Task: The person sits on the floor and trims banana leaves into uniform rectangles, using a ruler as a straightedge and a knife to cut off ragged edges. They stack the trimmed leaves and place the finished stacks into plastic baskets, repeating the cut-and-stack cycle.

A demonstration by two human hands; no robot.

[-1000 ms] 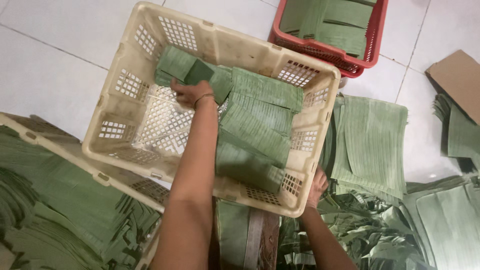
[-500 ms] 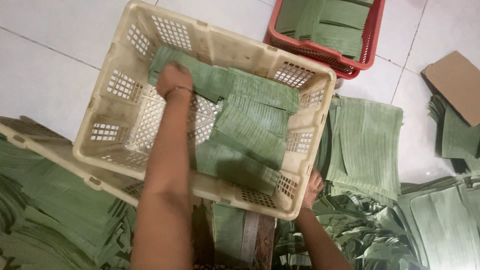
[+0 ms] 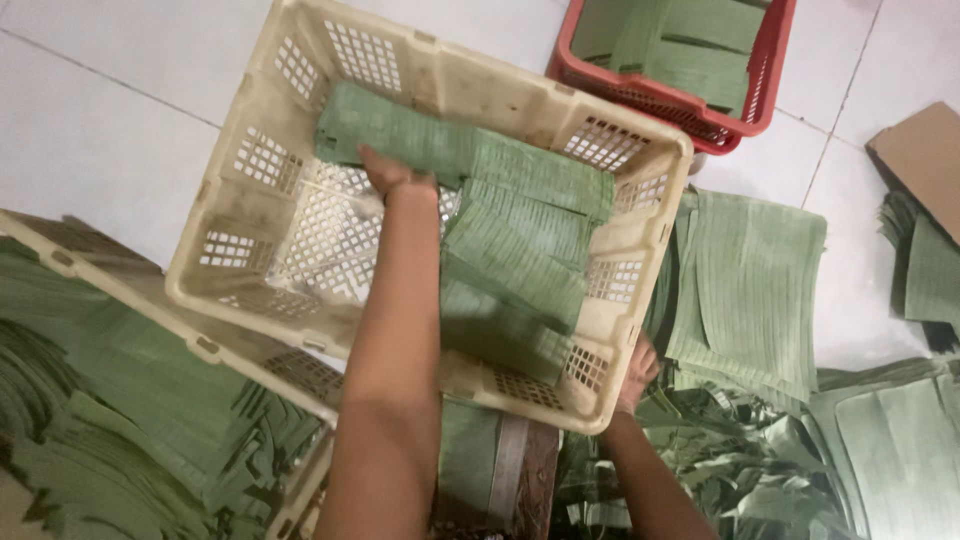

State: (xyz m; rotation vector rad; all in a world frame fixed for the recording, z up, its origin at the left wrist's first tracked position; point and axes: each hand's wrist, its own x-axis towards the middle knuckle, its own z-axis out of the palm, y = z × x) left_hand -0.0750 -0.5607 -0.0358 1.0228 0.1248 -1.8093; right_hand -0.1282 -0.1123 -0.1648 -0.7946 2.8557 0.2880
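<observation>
A cream plastic basket (image 3: 250, 240) sits tilted in front of me, with folded green banana-leaf bundles (image 3: 520, 250) stacked along its right side. My left hand (image 3: 392, 175) reaches deep into it and grips one folded leaf bundle (image 3: 400, 125) lying across the far end. My right hand (image 3: 638, 372) rests on the basket's near right corner, fingers curled on the rim. A stack of flat cut leaves (image 3: 745, 290) lies on the floor just right of the basket.
A red basket (image 3: 660, 90) holding leaves stands at the back right. A second cream crate (image 3: 110, 300) full of leaf pieces (image 3: 90, 420) lies at the left. Loose leaves (image 3: 880, 440) and brown cardboard (image 3: 925, 160) are at the right, on white floor tiles.
My left hand has moved farther into the basket, carrying the folded leaf bundle toward its far left end. The right hand stays on the corner.
</observation>
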